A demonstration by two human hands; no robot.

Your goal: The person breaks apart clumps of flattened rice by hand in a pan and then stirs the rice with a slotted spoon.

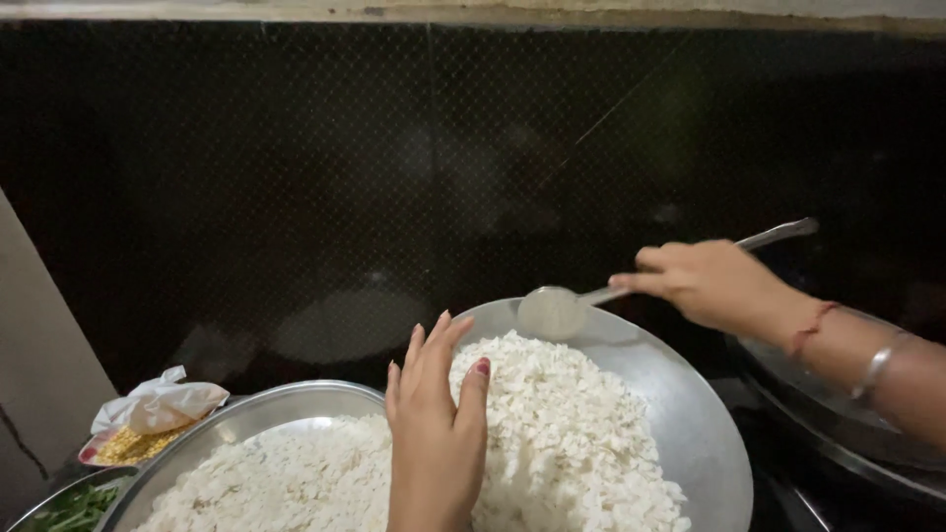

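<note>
My left hand (434,424) stands edge-on in a heap of white flattened rice (552,433), fingers straight and together, holding nothing. The rice fills a large steel pan (690,414) and spills toward a second steel bowl (296,399) on the left. My right hand (705,281) grips the handle of a steel ladle (554,311). The ladle's bowl hovers over the far rim of the pan. A red thread and a metal bangle (872,365) circle my right wrist.
An open packet of yellow grains (148,424) lies at the left. Chopped green leaves (74,507) sit in a dish at the bottom left corner. A dark round vessel (838,424) stands under my right forearm. A dark glossy wall rises behind.
</note>
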